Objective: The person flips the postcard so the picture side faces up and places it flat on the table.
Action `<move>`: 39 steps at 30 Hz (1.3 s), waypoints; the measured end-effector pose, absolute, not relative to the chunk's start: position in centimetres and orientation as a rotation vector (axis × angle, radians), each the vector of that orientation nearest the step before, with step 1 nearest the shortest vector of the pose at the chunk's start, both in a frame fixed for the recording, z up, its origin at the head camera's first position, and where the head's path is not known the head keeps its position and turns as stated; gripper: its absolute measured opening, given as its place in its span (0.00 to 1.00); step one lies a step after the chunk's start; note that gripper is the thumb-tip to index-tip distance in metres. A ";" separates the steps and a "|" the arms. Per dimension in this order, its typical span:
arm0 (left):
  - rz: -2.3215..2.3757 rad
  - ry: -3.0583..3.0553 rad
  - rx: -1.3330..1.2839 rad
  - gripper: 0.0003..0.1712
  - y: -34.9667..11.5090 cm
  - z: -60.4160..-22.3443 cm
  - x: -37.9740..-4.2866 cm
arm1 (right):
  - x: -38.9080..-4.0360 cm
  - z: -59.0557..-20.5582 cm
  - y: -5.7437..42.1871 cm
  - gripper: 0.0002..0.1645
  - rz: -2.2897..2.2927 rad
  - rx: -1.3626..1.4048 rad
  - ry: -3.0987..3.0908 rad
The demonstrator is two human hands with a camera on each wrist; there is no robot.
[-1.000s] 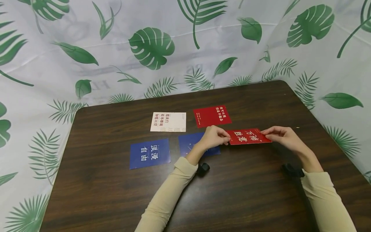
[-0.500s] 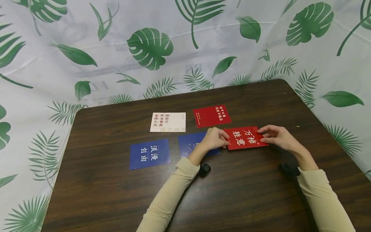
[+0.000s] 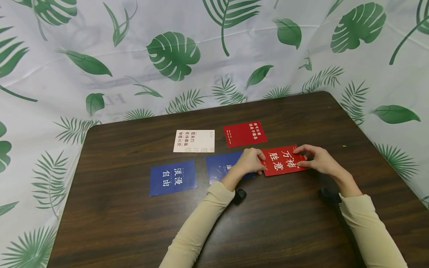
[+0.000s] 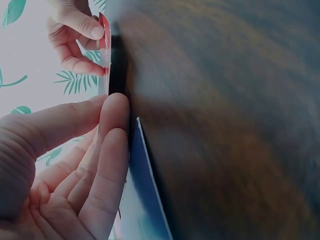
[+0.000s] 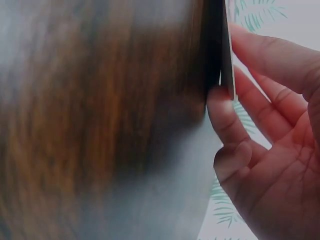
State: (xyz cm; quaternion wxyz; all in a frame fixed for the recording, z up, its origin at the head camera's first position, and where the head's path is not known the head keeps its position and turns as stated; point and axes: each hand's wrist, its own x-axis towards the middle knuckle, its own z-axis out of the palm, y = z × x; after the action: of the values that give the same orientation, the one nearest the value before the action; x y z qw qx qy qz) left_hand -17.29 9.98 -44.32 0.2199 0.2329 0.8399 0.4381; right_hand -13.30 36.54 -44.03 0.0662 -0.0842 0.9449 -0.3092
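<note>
In the head view a red card (image 3: pixel 283 160) with large white characters lies almost flat, just over the dark table. My left hand (image 3: pixel 249 162) pinches its left edge between thumb and index finger, as the left wrist view shows with the fingers (image 4: pixel 114 112) close up. At the opposite edge my right hand (image 3: pixel 316 160) holds the card between thumb and fingers. The right wrist view shows the card edge-on (image 5: pixel 228 65), with a narrow gap below it. A blue card (image 3: pixel 218 165) lies partly hidden behind my left hand.
Another blue card (image 3: pixel 173 178) lies farther left on the wooden table (image 3: pixel 134 230). Behind it are a white card (image 3: pixel 201 139) with red characters and a second red card (image 3: pixel 242 136). A leaf-patterned curtain (image 3: pixel 207 48) hangs along the back edge.
The red card has come lower and a little nearer, its face lying flatter. Its right end and my right hand have shifted slightly left. The other cards stay put.
</note>
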 end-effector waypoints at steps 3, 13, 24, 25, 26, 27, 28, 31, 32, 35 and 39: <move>1.182 2.327 0.619 0.18 10.2 -44.3 -17.2 | -13.2 -43.9 36.2 0.23 -0.898 -0.287 2.865; 1.136 2.360 0.560 0.22 10.6 -44.2 -17.1 | -13.0 -43.9 35.7 0.23 -0.846 -0.279 2.888; 1.059 2.422 0.560 0.23 10.6 -44.1 -17.0 | -13.2 -44.2 35.7 0.20 -0.873 -0.330 2.926; 1.049 2.431 0.557 0.23 10.6 -44.0 -17.0 | -13.2 -44.2 35.7 0.20 -0.871 -0.337 2.932; 1.043 2.436 0.553 0.23 10.7 -44.0 -17.0 | -13.2 -44.2 35.7 0.20 -0.868 -0.342 2.938; 1.042 2.438 0.548 0.24 10.6 -44.0 -17.0 | -13.3 -44.3 35.7 0.20 -0.866 -0.351 2.945; 1.041 2.439 0.546 0.24 10.6 -44.0 -17.0 | -13.3 -44.3 35.7 0.19 -0.863 -0.359 2.952; 1.044 2.432 0.552 0.24 10.5 -44.0 -17.0 | -13.5 -44.4 35.7 0.18 -0.851 -0.390 2.977; 1.055 2.424 0.562 0.24 10.4 -44.0 -17.0 | -13.5 -44.4 35.7 0.17 -0.848 -0.396 2.982; 1.129 2.366 0.616 0.25 10.0 -44.1 -17.0 | -13.6 -44.1 35.8 0.14 -0.847 -0.421 2.988; 1.277 2.301 0.710 0.24 9.0 -44.0 -17.2 | -13.8 -43.7 35.7 0.12 -0.906 -0.421 3.013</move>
State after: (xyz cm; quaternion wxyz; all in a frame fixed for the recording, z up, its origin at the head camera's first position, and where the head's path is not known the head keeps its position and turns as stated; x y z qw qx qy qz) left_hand -17.20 9.02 -43.99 0.2062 0.2550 0.8260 0.4584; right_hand -13.83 35.68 -43.72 -0.0162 -0.1326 0.9490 -0.2855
